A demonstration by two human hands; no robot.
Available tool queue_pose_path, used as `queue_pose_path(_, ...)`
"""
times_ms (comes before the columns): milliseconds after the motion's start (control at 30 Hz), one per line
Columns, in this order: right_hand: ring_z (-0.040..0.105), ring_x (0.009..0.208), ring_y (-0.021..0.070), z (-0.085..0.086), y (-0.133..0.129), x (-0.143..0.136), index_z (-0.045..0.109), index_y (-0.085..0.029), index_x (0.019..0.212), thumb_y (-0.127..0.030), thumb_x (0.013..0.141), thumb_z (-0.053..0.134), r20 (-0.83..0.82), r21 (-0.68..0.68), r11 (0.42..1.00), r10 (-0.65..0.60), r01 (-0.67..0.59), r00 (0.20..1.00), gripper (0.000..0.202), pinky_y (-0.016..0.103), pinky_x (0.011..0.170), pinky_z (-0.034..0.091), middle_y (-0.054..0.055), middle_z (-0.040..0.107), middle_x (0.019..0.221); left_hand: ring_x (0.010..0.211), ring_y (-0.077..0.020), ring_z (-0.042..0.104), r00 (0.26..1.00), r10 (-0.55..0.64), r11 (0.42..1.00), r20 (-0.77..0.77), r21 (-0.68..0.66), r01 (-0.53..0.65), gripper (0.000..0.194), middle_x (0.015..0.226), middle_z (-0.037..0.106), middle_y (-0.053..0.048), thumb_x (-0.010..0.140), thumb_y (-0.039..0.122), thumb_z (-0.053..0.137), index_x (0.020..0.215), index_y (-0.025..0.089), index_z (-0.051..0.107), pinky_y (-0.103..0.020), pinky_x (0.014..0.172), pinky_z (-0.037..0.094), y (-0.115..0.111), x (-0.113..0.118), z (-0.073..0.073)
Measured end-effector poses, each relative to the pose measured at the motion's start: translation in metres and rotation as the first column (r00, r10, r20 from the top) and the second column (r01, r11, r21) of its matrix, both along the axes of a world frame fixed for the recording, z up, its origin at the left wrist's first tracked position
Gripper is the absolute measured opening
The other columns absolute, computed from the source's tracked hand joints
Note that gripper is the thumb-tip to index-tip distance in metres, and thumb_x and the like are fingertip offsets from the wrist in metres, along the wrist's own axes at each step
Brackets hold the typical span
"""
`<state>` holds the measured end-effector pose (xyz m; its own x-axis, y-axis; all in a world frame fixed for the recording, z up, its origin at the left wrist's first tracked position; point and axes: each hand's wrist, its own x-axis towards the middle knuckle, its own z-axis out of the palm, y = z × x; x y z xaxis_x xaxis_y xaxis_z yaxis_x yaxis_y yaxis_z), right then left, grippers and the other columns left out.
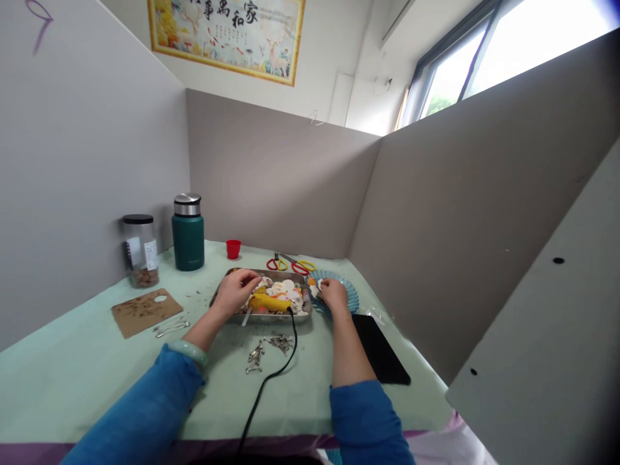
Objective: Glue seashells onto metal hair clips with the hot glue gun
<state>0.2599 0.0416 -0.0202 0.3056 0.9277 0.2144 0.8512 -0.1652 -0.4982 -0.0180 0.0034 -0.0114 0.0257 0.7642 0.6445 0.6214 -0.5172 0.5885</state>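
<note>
Blue sleeves (140,403) are stretched nearest the camera over the counter (300,413), with a black cord (261,389) laid between them. By this cord a yellow tool (268,303) is trailed; it is rested across the front of a metal tray (274,318) heaped with white pieces (289,285). Left of the tool, the left hand (238,294) is held over the tray, its fingertips drawn close — whether anything is pinched cannot be told. The right hand (335,296) is placed over a blue plate (352,297) just beside the tray, fingers curled — its grip is hidden.
</note>
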Motion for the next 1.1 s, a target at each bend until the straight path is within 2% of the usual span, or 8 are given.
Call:
queue_pose_path(200,0.063,0.095,0.0248,0.002,-0.001,0.01,0.071,-0.022,0.095,-0.03,0.079,0.057,-0.001,-0.054,0.998,-0.016,0.016,1.0,0.023,0.028,0.071,0.043,0.01,0.069,0.102,0.066,-0.0158,0.058,1.0,-0.006,1.0,0.006,0.004,0.006,0.028,0.076,0.068,-0.003,0.078,0.044,0.053,0.078,0.019,0.067,-0.025,0.062,0.044,0.001,-0.001,-0.001)
queue_pose_path(367,0.064,0.083,0.0198,-0.001,-0.001,0.011,0.072,-0.022,0.081,-0.031,0.069,0.067,0.002,-0.121,0.99,0.074,-0.073,0.997,0.015,0.025,0.067,0.043,0.006,0.071,0.091,0.065,-0.0151,0.057,1.0,-0.012,1.0,0.011,-0.003,0.012,0.028,0.075,0.068,-0.002,0.078,0.043,0.054,0.078,0.019,0.067,-0.025,0.061,0.043,0.0,0.0,0.0)
queue_pose_path(467,0.064,0.079,0.0182,-0.002,-0.002,0.01,0.071,-0.022,0.078,-0.031,0.067,0.068,0.014,-0.147,0.984,0.102,-0.099,0.995,0.014,0.024,0.066,0.043,0.004,0.07,0.087,0.064,-0.015,0.057,1.0,-0.011,1.0,0.015,-0.022,0.012,0.027,0.075,0.068,-0.002,0.078,0.042,0.054,0.078,0.019,0.067,-0.024,0.062,0.043,-0.002,0.001,0.001)
queue_pose_path(767,0.063,0.088,0.0224,-0.007,0.002,0.007,0.069,-0.019,0.08,-0.029,0.074,0.063,0.043,-0.144,0.982,0.13,-0.123,0.991,0.014,0.028,0.073,0.043,0.009,0.07,0.093,0.065,-0.0154,0.058,1.0,-0.016,1.0,0.011,-0.023,0.017,0.028,0.074,0.069,-0.002,0.078,0.044,0.054,0.078,0.02,0.067,-0.024,0.062,0.043,-0.001,0.0,0.0)
queue_pose_path(967,0.064,0.083,0.0195,-0.011,0.009,0.01,0.069,-0.018,0.091,-0.029,0.078,0.058,-0.012,-0.104,0.991,0.081,-0.082,0.997,0.02,0.024,0.068,0.043,0.008,0.07,0.094,0.064,-0.0155,0.058,1.0,-0.009,1.0,0.008,-0.029,0.009,0.029,0.074,0.068,-0.002,0.078,0.045,0.053,0.078,0.02,0.067,-0.024,0.061,0.044,0.0,0.0,-0.001)
queue_pose_path(1100,0.065,0.08,0.0179,-0.014,0.013,0.013,0.07,-0.018,0.086,-0.028,0.078,0.056,-0.043,-0.093,0.994,0.058,-0.062,0.997,0.018,0.022,0.063,0.042,0.007,0.071,0.091,0.064,-0.0157,0.058,1.0,-0.01,1.0,0.016,-0.024,0.01,0.029,0.073,0.069,-0.002,0.077,0.046,0.053,0.078,0.02,0.067,-0.024,0.06,0.044,0.0,0.0,-0.001)
